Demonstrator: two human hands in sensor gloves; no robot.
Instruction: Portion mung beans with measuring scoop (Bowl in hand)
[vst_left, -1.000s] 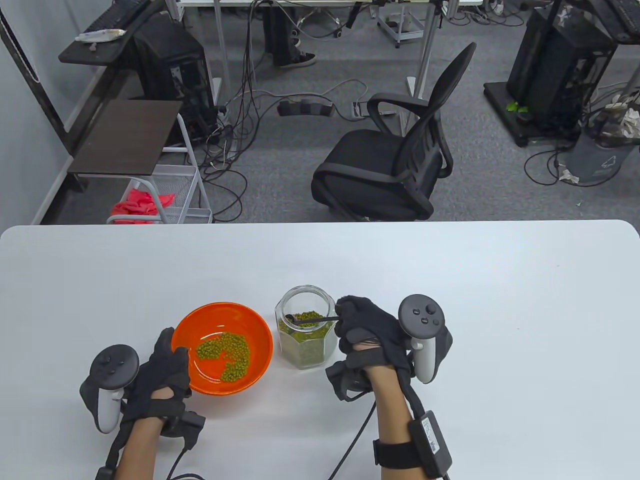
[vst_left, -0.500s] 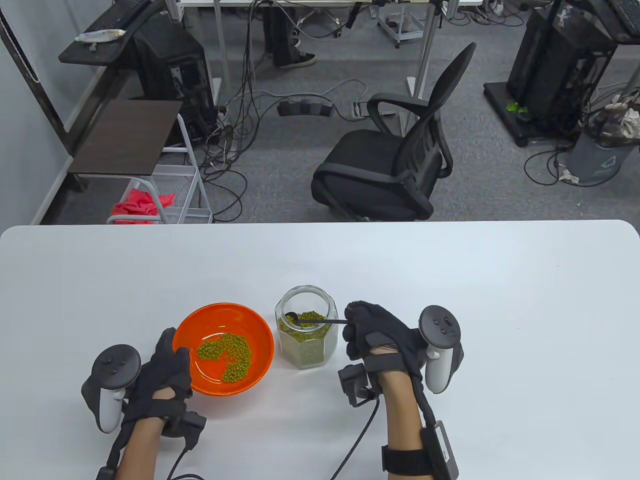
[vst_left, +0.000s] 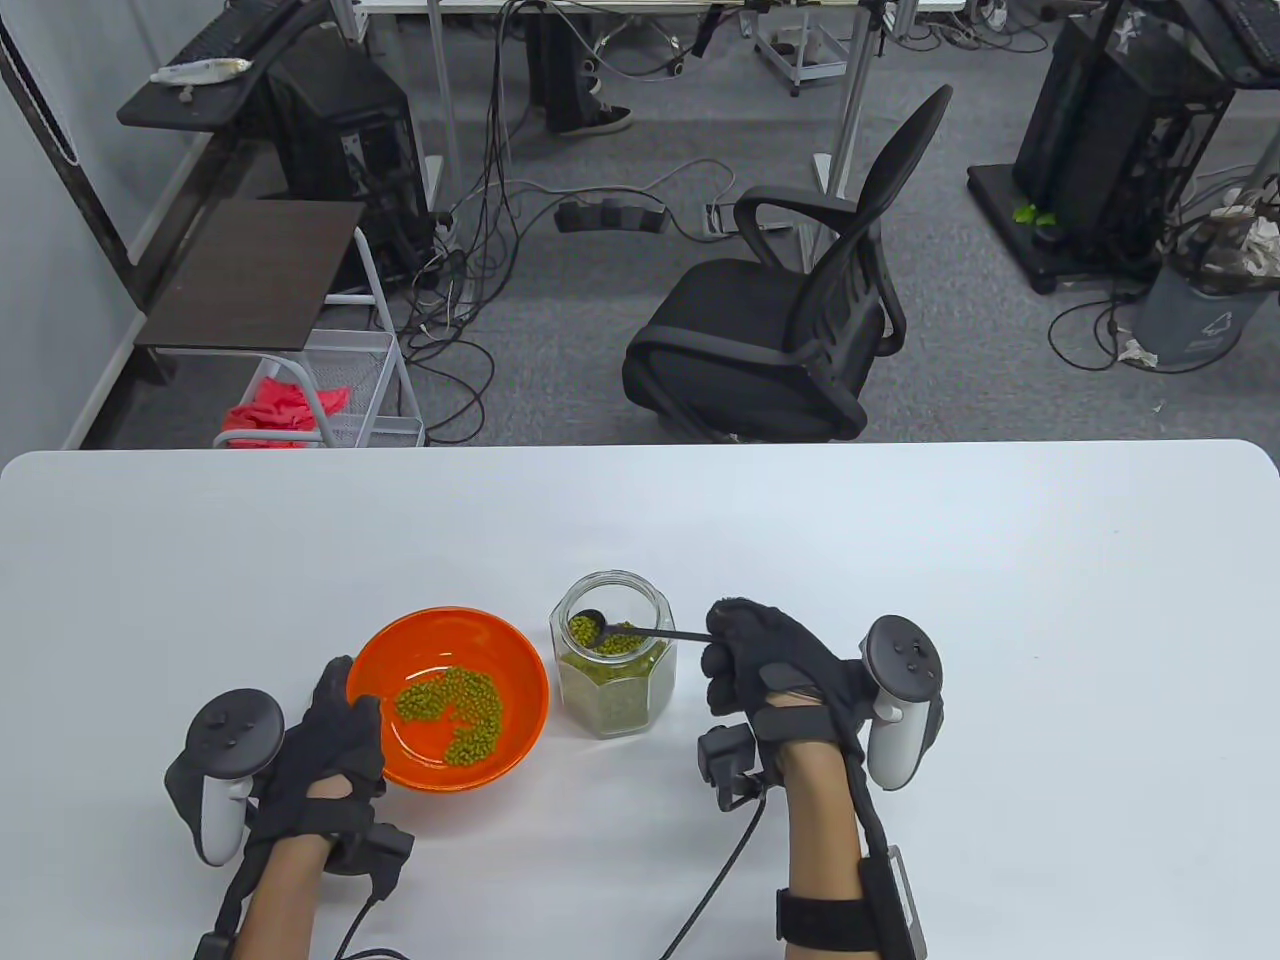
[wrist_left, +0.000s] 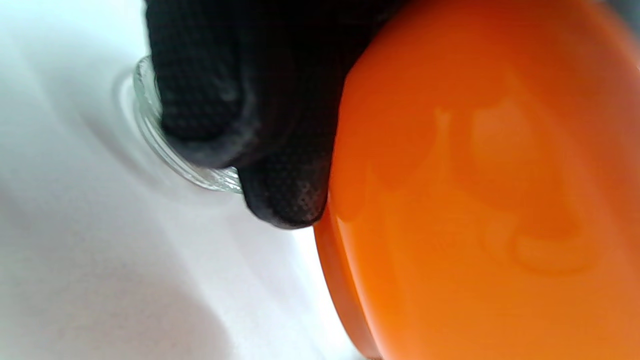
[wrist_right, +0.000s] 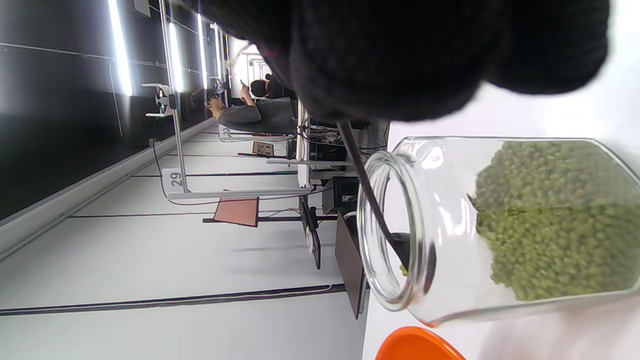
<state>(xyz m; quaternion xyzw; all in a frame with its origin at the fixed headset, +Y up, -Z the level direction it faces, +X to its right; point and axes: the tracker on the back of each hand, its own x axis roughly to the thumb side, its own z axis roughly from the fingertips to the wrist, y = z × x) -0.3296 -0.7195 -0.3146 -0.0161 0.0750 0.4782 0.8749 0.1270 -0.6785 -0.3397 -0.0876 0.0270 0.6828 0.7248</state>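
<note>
Table (vst_left: 900, 520): jar (vst_left: 612, 690) btwn hands, bowl (vst_left: 450, 700) left.

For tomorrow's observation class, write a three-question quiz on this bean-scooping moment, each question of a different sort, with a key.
1. True or false: the scoop is empty.
2. The left hand grips which thing: A) glass jar B) orange bowl C) chair?
3. Fill in: the right hand pinches the scoop's ____.

Key: 1 false, it carries beans at the jar's mouth. 2 B. 3 handle.
</note>
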